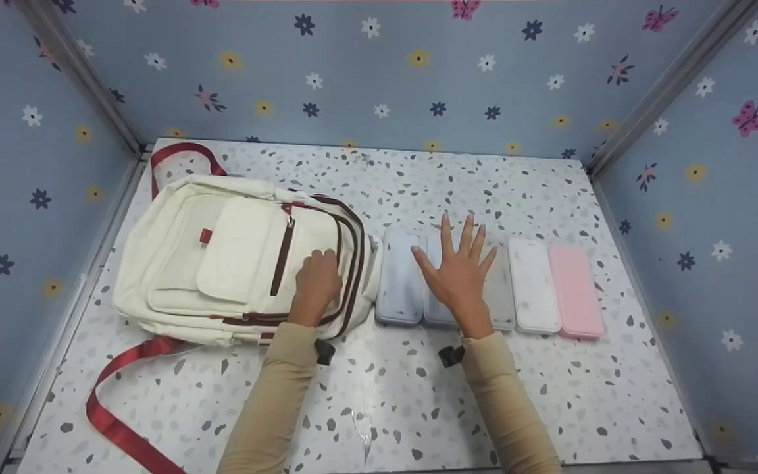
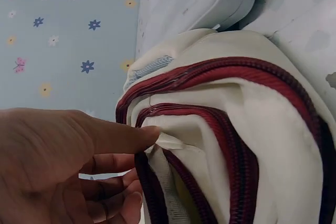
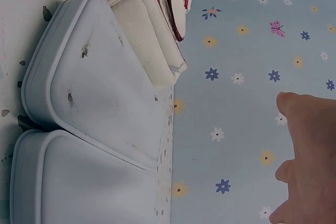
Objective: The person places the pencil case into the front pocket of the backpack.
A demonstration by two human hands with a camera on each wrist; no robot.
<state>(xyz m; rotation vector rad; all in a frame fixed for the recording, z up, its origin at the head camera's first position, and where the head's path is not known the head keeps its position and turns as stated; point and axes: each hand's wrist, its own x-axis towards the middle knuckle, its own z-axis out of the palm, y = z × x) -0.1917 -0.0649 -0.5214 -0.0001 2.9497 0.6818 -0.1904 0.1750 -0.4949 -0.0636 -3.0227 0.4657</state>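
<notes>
A cream backpack with dark red zippers lies on its back on the table. My left hand pinches the edge of its front pocket between thumb and fingers. In the left wrist view the zippered pocket edge stands parted beside the thumb. My right hand is spread, fingers apart, over a row of flat rounded cases and holds nothing. Under it are a blue case and a grey case, both partly hidden. A light blue case lies nearest the backpack.
At the right end of the row lie a white case and a pink case. Red straps trail from the backpack's left side. Flowered blue panels enclose the speckled table at the back and both sides.
</notes>
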